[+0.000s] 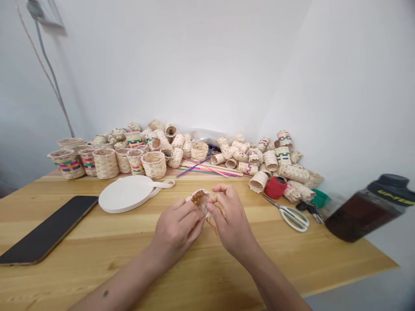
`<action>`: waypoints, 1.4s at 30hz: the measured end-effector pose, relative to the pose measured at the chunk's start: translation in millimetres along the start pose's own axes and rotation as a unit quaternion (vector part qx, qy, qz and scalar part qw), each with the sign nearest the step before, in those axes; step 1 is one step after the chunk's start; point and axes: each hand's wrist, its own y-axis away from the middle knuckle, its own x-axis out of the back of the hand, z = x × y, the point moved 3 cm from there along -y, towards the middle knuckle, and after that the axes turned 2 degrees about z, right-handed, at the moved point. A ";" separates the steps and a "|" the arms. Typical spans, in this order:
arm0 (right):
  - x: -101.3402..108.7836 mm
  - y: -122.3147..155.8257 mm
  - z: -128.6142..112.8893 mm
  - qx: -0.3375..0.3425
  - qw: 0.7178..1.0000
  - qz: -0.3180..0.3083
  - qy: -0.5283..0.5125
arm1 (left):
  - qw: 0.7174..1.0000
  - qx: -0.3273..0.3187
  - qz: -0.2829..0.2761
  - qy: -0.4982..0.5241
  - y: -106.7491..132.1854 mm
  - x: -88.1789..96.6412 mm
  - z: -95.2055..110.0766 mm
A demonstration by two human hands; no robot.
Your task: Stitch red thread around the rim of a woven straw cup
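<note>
A small woven basket [199, 198] is held between both hands above the middle of the wooden table [97, 255]. My left hand [177, 231] grips its near side with fingers curled. Fingers of my right hand [228, 216] pinch at its rim on the right. The basket's brownish inside faces up. A thin strand hangs below it between the hands.
Many small woven baskets [106, 162] are piled along the back wall, with coloured strips [210, 168] among them. A white tape roll [126, 193], a dark tablet [45, 231], a red thread spool [275, 186], scissors [290, 214] and a dark bottle [366, 209] lie around.
</note>
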 end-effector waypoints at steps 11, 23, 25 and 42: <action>16.1 -29.7 -21.8 -0.066 0.971 0.048 -0.226 | 0.998 -0.006 -0.064 0.010 2.2 -4.9 -1.5; 104.4 -2.5 -94.1 0.069 0.923 0.254 -0.280 | 0.967 0.200 -0.084 0.135 2.3 -2.4 -18.3; 103.6 3.7 -90.2 0.048 0.933 0.245 -0.259 | 0.957 0.230 -0.092 0.152 1.3 -1.6 -18.5; 0.5 35.7 17.7 -0.095 0.994 -0.057 0.009 | 0.925 0.290 -0.142 0.199 0.9 0.6 -29.4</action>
